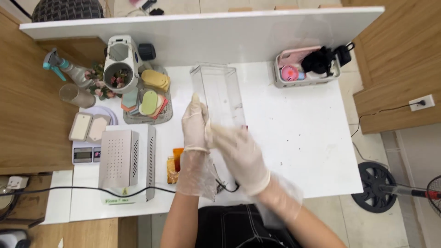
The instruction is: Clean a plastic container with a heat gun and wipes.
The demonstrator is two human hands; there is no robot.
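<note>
Both my hands wear thin translucent gloves with loose plastic sleeves. My left hand [194, 123] is held upright over the white table [298, 133], fingers together. My right hand [239, 149] reaches across and pinches the glove at the left hand's wrist edge. Just behind the hands stands a clear rectangular plastic container [218, 89], which neither hand holds. An orange packet [173, 165] lies under my left forearm.
At the left stand a metal box appliance [124, 158], a small scale [85, 154], a tray of coloured pieces [149, 98], a white machine [120, 62], a spray bottle [64, 66] and a cup [76, 95]. A basket of items [305, 69] sits at the back right. A fan base [376, 186] is on the floor.
</note>
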